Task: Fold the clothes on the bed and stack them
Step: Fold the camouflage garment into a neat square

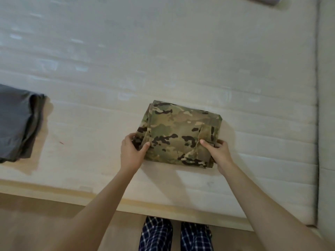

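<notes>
A camouflage garment (177,131), folded into a thick square, lies on the white mattress (163,60) near its front edge. My left hand (132,153) grips the garment's near-left corner, thumb on top and fingers tucked under the layers. At the near-right corner, my right hand (219,153) holds the fabric the same way, thumb pressed on top. A folded grey garment (16,122) lies at the far left of the mattress, partly cut off by the frame edge.
Another grey piece of cloth (264,0) shows at the top right edge. A seam (317,105) runs down the right side of the mattress. My legs in checked trousers (174,234) stand on the wooden floor (45,223) against the bed's front edge.
</notes>
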